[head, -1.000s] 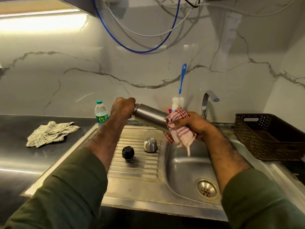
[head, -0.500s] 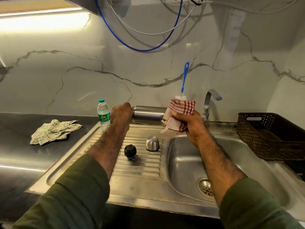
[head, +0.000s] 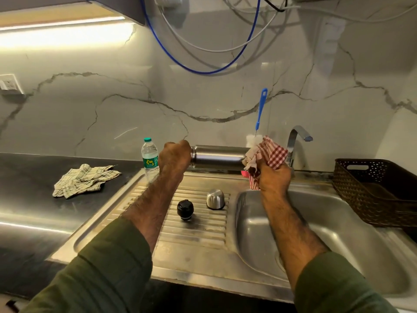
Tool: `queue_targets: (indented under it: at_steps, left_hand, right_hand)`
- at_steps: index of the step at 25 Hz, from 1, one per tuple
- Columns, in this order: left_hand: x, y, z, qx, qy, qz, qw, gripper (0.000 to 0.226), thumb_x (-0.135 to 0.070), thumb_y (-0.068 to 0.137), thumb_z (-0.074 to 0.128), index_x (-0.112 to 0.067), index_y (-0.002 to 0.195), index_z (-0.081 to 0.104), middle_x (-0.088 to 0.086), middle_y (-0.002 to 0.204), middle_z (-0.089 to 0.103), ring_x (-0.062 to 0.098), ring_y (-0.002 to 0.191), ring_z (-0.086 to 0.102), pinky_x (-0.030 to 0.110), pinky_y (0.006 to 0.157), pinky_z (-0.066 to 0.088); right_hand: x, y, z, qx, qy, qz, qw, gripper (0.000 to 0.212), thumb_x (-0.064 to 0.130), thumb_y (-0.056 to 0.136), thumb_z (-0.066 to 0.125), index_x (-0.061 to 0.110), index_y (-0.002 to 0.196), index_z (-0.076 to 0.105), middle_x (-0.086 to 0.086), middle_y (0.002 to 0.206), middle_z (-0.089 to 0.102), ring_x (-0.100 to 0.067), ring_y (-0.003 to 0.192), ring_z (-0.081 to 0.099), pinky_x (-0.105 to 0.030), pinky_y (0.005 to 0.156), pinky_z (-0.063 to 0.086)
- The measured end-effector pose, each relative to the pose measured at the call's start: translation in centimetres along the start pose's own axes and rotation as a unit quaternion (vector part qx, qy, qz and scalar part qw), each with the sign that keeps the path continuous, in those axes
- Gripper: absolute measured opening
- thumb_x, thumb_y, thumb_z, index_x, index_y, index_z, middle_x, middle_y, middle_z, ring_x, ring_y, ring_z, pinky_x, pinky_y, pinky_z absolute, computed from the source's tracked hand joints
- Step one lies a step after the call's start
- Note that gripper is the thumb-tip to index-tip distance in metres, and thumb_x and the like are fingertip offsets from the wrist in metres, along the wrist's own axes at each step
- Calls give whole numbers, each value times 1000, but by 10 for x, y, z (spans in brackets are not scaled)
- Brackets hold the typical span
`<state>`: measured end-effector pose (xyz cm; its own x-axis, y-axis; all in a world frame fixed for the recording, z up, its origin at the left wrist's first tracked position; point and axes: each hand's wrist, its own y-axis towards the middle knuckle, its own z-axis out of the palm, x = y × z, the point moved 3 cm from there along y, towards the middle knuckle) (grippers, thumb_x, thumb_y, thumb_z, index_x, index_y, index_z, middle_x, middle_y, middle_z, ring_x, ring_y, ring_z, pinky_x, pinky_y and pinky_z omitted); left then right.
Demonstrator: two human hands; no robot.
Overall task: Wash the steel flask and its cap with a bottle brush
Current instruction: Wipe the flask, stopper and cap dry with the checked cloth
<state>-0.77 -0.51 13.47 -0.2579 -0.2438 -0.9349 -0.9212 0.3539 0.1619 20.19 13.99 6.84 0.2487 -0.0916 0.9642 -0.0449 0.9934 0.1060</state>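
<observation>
Over a steel sink [head: 338, 233], a person is holding a steel flask [head: 217, 157] level in the air, the left hand [head: 174, 155] curled round its open neck end while the right hand [head: 274, 177] is gripping a red checked cloth [head: 272, 152] bunched against the flask's base. This appears to be the drying stage; doing it well likely means turning the flask with the left hand while the cloth is drawn along the whole barrel, keeping it over the basin for drips. A dark basket [head: 374, 188] is sitting on the worktop [head: 33, 199] to the right, a checked rag [head: 83, 180] to the left, and a plastic water bottle [head: 149, 158] is standing just behind the left wrist, close enough to be knocked. The blue bottle brush [head: 260, 108] is standing upright beside the tap [head: 297, 141]. On the ribbed drainer, the steel cap [head: 215, 198] and a black stopper [head: 185, 209] are waiting, near each other but apart.
</observation>
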Motion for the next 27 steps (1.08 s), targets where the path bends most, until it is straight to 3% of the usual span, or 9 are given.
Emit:
queue_targets:
  at_steps: [2,4,6,8,10,13,15,22,27]
  left_hand:
    - [-8,2,-6,1,41,34,999,28,-38,101,50,-11,106,58,8,91,63,24,84,59,43,84,55]
    - [-19,5,-22,-19,101,79,992,32,-39,102,49,-9,106,60,8,91,63,25,85,58,39,78,47]
    - [-32,9,-46,-43,159,109,980,32,-40,102,48,-10,104,59,10,96,59,27,90,54,37,79,39]
    - [-40,17,-79,-67,211,129,967,32,-42,101,47,-12,103,59,13,100,56,29,92,51,36,80,36]
    - [-44,23,-112,-104,260,157,947,39,-44,100,48,-9,102,65,18,102,62,31,92,53,37,79,37]
    - [-46,25,-150,-146,350,209,902,48,-47,101,50,-4,109,69,22,109,69,39,99,63,38,78,42]
    - [-43,26,-163,-153,400,230,874,49,-47,102,51,-3,111,69,24,111,70,43,105,66,41,81,47]
    - [-21,27,-157,-95,501,253,822,49,-47,101,51,-6,117,71,23,115,69,44,106,65,40,78,43]
    - [-9,30,-153,-58,533,247,807,47,-52,100,52,-12,114,71,13,101,67,30,86,54,39,72,43]
  right_hand:
    - [-6,-3,9,51,21,48,997,25,33,91,78,27,113,69,5,106,74,-18,102,70,-43,86,60]
    - [-12,-12,23,82,-25,59,995,39,39,91,77,21,124,66,4,107,72,-16,98,68,-35,77,56]
    - [-19,-25,36,75,-31,81,993,43,39,88,80,17,122,64,2,103,72,-15,92,68,-30,69,52]
    - [-24,-34,52,72,-73,89,991,42,37,87,82,14,117,64,-2,103,72,-19,90,68,-35,73,57]
    - [-28,-48,82,135,-146,78,977,39,36,87,83,11,111,67,-7,105,74,-20,87,70,-39,76,61]
    - [-26,-84,133,230,-204,28,951,27,39,81,86,22,92,68,-4,95,76,-19,79,73,-43,76,65]
    - [-21,-107,159,273,-207,5,940,30,42,79,88,22,94,71,-1,92,77,-18,78,74,-43,76,65]
    - [-24,-135,182,332,-215,56,917,45,36,85,85,15,120,68,-2,100,76,-19,82,75,-40,78,64]
    - [-31,-130,183,333,-245,47,909,47,35,84,85,14,122,65,-3,100,75,-19,83,74,-39,79,64]
